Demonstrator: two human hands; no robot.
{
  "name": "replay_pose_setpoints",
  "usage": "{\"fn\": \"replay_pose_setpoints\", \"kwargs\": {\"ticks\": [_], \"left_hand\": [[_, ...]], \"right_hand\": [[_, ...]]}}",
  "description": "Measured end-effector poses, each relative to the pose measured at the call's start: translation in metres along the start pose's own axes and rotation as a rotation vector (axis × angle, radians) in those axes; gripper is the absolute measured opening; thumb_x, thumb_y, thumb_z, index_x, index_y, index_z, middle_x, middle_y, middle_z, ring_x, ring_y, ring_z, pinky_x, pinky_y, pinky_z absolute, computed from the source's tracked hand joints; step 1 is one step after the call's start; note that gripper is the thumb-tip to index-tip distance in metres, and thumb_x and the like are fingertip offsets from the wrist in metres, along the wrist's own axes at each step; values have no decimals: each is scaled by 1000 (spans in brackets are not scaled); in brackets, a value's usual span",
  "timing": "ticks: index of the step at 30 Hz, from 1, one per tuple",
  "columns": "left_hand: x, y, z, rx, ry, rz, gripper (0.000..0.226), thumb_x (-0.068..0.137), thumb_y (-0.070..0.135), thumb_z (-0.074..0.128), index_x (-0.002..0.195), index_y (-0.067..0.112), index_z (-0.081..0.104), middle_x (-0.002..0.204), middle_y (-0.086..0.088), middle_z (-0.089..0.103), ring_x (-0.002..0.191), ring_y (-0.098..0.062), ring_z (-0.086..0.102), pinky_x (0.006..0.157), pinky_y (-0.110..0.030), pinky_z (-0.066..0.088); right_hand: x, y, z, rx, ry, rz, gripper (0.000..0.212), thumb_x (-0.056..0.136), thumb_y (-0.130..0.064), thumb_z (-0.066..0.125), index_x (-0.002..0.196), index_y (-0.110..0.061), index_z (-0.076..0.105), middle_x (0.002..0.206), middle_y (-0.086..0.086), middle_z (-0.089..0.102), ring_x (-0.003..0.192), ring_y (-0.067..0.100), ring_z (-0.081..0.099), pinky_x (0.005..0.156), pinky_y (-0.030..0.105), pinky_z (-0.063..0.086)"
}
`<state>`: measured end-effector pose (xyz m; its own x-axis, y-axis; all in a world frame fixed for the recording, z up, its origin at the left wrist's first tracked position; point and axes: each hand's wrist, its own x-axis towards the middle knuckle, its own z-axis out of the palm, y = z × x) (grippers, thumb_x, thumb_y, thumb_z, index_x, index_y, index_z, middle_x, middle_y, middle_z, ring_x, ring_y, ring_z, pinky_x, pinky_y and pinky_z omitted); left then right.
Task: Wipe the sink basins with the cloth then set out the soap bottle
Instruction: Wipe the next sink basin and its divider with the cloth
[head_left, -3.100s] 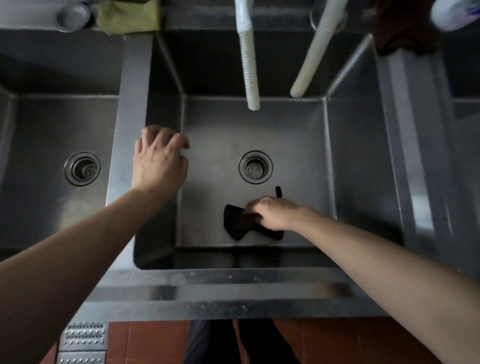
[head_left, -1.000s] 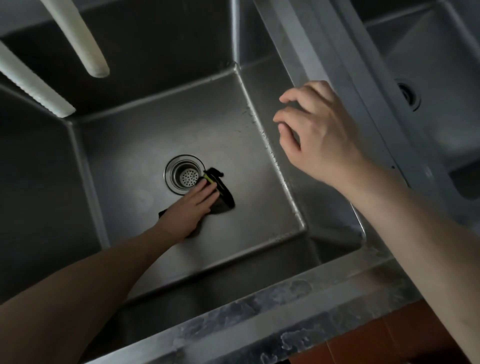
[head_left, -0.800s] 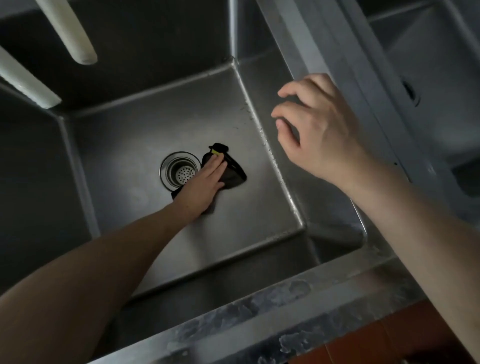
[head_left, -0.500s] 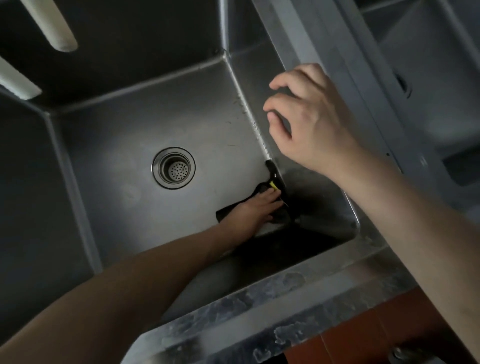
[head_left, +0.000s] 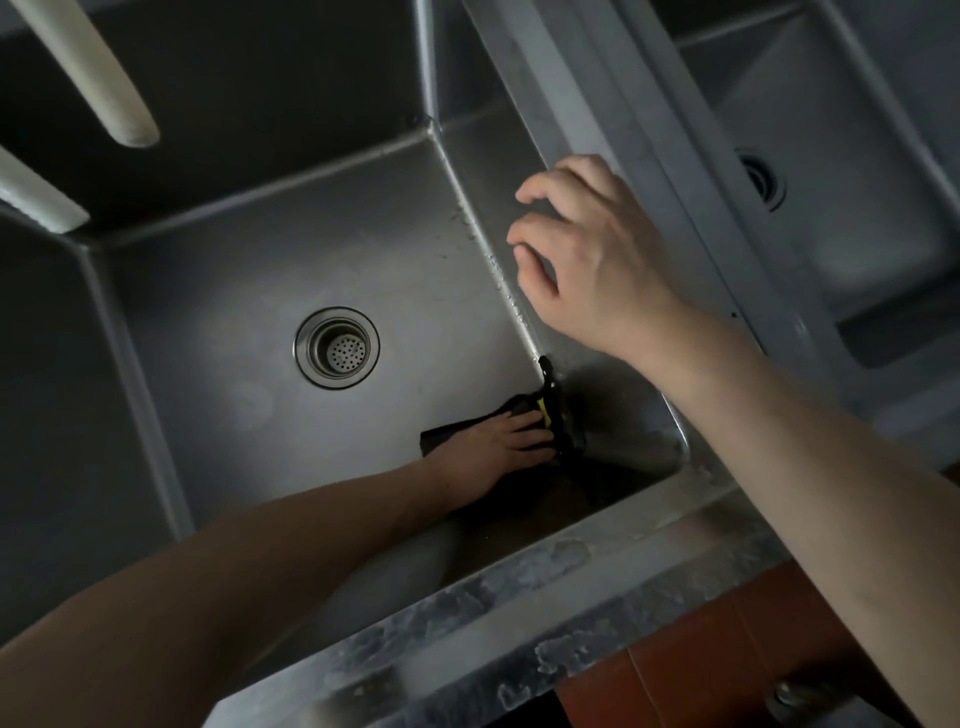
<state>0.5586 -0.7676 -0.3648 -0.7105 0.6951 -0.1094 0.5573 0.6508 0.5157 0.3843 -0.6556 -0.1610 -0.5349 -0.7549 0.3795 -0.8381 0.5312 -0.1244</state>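
A steel sink basin (head_left: 311, 249) fills the view, with a round drain (head_left: 336, 347) in its floor. A black cloth (head_left: 560, 418) with a small yellow tag lies in the basin's near right corner, against the right wall. My left hand (head_left: 498, 447) reaches down into the basin and presses flat on the cloth with straight fingers. My right hand (head_left: 597, 260) hovers above the basin's right wall beside the divider (head_left: 623, 104), its fingers loosely curled and holding nothing. No soap bottle is in view.
Two white ribbed hoses (head_left: 104, 78) hang over the basin's far left. A second basin (head_left: 841, 234) with its own drain (head_left: 761, 179) lies right of the divider. The wet steel front rim (head_left: 519, 597) runs below, with red floor tiles (head_left: 675, 649) beyond it.
The cloth passed from my right hand to my left. My left hand slid it from beside the drain to the near right corner. My right hand stayed hovering by the divider.
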Motion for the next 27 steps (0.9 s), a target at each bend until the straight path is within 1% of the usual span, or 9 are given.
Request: {"fn": "replay_pose_setpoints", "kwargs": {"ticks": [2,4,9,11,14,19,23,25,27], "left_hand": [[-19,-2,3,-43,-2,15,52,97,11,31,143,15,55,152,-7,47,148,-32,31,119,-49,29],[-44,-6,5,-96,6,13,50,99,10,32,144,14,54,153,-7,47,149,-31,28,121,-48,26],[-108,-8,7,-211,11,-37,44,105,12,35,146,16,52,154,-5,46,152,-23,21,124,-34,15],[-132,-8,6,-230,-18,-76,45,105,10,40,148,21,49,156,-1,42,154,-19,16,125,-33,14],[-174,-9,3,-240,-67,-133,47,105,15,36,150,25,46,159,2,39,154,-16,15,125,-28,9],[-209,-11,4,-195,-113,-139,49,108,21,28,156,31,33,164,8,25,155,-19,9,126,-34,9],[-200,-14,6,-155,-53,-91,46,110,25,25,154,25,39,164,4,28,154,-27,17,122,-44,22],[-194,-16,8,-148,-31,-74,45,110,25,27,153,24,41,163,2,29,153,-29,18,122,-45,22],[-183,-19,7,-155,3,-60,44,110,26,28,150,21,46,161,0,34,153,-30,19,124,-42,19]], "right_hand": [[0,-1,-1,-1,-2,4,22,94,-21,57,87,-9,74,115,10,68,113,34,55,89,42,49],[0,-1,-2,-3,-16,8,24,95,-21,56,87,-8,74,116,9,67,114,32,54,90,42,49],[1,0,-4,0,-24,3,25,97,-21,55,89,-8,74,115,9,67,114,33,56,90,42,50],[1,0,-4,2,-12,1,24,97,-21,55,89,-8,74,114,9,67,113,33,57,89,43,51],[1,0,-3,17,6,-6,25,98,-24,56,87,-8,73,113,10,68,111,35,58,87,44,51],[2,-1,-4,15,-2,16,27,98,-30,59,88,-10,74,113,8,68,112,32,57,89,42,49],[2,-1,-3,30,-7,16,27,98,-29,58,89,-10,74,115,8,68,112,33,56,91,44,49],[2,-1,-2,27,-9,22,26,98,-28,57,90,-10,74,116,8,67,113,32,56,92,44,49],[2,0,-2,16,-11,28,26,98,-27,56,90,-9,73,117,8,67,113,32,56,92,44,49]]}}
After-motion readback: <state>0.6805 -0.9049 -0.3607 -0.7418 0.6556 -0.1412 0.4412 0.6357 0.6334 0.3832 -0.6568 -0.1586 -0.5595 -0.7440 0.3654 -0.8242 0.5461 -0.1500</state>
